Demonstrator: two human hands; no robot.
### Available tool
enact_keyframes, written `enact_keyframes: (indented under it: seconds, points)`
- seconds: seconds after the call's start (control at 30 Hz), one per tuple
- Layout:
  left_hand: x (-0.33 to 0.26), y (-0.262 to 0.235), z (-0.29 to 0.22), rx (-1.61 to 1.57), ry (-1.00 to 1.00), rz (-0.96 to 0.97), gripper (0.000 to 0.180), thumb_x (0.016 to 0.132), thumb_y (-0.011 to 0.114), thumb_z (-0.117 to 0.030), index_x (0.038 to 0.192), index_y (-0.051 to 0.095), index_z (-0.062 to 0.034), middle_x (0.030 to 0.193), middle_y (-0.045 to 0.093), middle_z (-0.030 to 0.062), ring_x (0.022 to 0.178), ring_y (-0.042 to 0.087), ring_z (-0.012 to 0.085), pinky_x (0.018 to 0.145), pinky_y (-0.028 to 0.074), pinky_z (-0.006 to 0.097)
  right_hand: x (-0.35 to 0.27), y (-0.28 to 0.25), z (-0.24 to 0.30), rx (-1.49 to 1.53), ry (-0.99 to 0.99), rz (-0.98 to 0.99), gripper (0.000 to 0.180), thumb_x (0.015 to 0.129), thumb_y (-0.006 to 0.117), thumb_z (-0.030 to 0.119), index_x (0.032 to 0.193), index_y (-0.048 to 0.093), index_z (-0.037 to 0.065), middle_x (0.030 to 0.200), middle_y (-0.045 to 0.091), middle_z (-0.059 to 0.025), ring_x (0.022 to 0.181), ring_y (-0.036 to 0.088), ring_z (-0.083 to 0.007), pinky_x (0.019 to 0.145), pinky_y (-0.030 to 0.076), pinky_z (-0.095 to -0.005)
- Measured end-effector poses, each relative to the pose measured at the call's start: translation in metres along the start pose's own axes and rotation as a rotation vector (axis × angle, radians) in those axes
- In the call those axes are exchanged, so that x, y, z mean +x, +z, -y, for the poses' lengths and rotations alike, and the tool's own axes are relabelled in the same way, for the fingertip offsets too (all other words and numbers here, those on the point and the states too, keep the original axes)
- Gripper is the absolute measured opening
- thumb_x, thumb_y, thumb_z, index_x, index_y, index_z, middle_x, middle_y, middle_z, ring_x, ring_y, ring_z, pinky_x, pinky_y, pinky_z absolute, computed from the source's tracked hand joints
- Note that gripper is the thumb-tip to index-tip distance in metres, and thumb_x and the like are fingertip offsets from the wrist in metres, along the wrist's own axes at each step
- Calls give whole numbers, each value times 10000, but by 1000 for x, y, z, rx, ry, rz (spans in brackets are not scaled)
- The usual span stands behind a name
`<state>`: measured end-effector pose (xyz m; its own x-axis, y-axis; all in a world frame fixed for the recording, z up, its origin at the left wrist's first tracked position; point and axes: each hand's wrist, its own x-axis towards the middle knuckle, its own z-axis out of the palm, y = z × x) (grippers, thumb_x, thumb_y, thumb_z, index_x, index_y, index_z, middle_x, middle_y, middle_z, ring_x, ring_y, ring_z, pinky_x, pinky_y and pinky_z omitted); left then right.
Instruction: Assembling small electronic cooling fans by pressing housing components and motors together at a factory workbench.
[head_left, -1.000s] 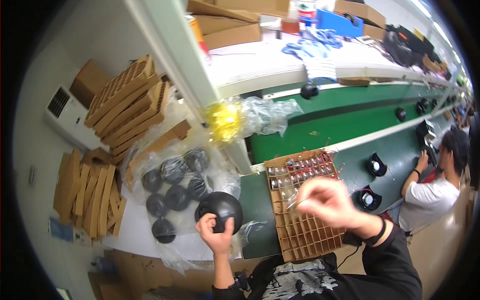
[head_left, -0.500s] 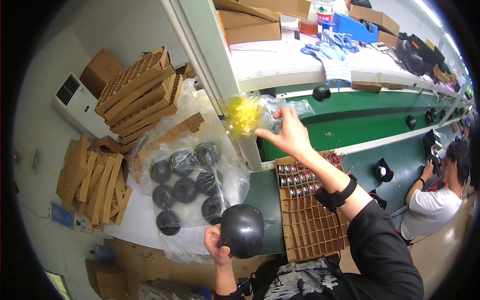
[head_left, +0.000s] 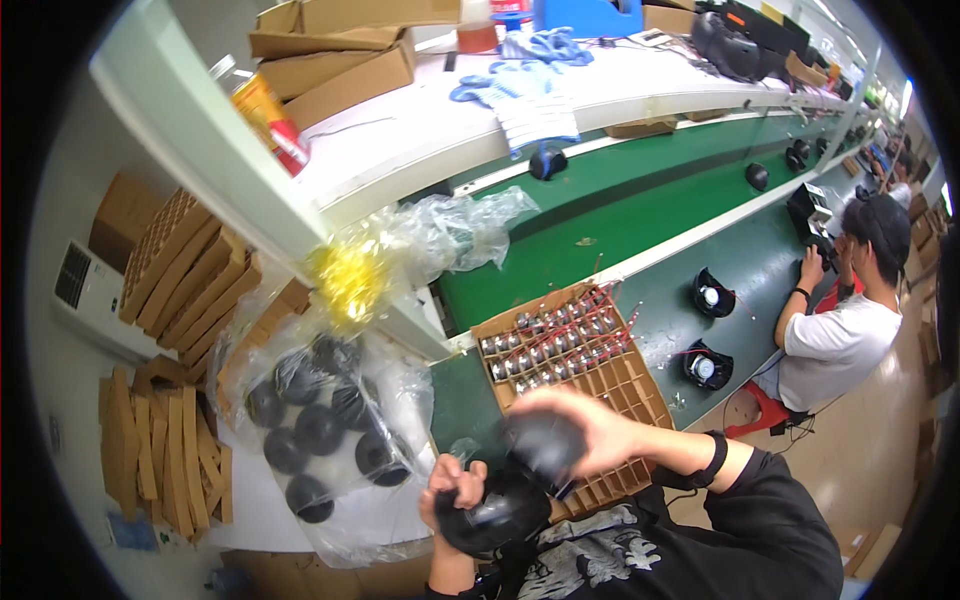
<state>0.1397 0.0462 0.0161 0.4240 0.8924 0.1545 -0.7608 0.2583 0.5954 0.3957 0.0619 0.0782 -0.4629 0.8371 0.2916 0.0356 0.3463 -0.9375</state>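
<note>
cardboard stacks: divider sheets [head_left: 165, 460] stand on edge at far left, well apart from the left hand's grip, with more slatted trays [head_left: 190, 280] piled behind them.
bagged spheres: round black housings [head_left: 318, 430] sit in a clear plastic bag [head_left: 350, 525] just left of the left hand's grip.
yellow bundle: a shiny yellow tuft [head_left: 352, 283] hangs at the post beyond the left grip, next to crumpled clear film [head_left: 470, 235].
left hand: the left hand [head_left: 455, 490] is clamped on a black shell [head_left: 497, 515], fingers curled at its side, low and near the wearer's body.
right hand: the right hand [head_left: 590, 432] wraps over a blurred black dome [head_left: 543, 445], directly above the left hand's shell; whether the two pieces touch, one cannot tell.
compartment tray: a cardboard grid [head_left: 633, 385] lies under and beyond the right grip, small metal parts [head_left: 545, 350] with red wires filling its far rows.
half shells: two open black cups [head_left: 708, 368] rest right of the right grip.
co-worker: a person [head_left: 850, 270] in a white shirt sits farther right.
</note>
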Motion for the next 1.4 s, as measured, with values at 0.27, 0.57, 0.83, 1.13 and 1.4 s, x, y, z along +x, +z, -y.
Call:
enact_keyframes:
  seconds: [0.27,0.57,0.83,1.13,1.4]
  points:
    - [24,35,60,147,95,-36,513,929,311,-445,632,440,-47,469,434,44,440,322,139,803,299,309,-40,-13,-89,1391,362,-1241,462,855,546,388,1202,504,87,1166,582,-119,1154,528,-269,1005,409,-504]
    - [15,-14,61,-433,-56,-270,477,973,243,-474,674,406,-140,475,293,-36,471,249,120,799,303,322,-103,-49,-110,-775,573,49,795,615,807,447,1234,456,93,1087,514,-199,1024,512,-378,904,424,-449]
    - [2,-36,52,-525,-122,-476,402,954,378,-474,687,399,-174,502,407,-55,551,421,105,861,370,333,-64,8,-85,-752,284,66,926,636,784,467,1353,370,51,1273,450,-199,1165,454,-354,1008,362,-429]
    - [-31,-55,-16,-447,269,-787,301,914,452,-378,920,517,-85,829,575,45,838,539,208,952,392,417,42,27,9,-148,-75,37,77,798,686,56,825,622,22,819,622,-88,792,629,-212,700,497,-312]
    - [-145,-128,-77,-109,632,-440,411,921,440,-415,1145,568,-95,1207,565,66,1193,475,290,1075,295,519,203,1,17,-130,-74,-578,246,779,759,178,845,611,-7,749,620,-27,676,563,-92,643,479,-232]
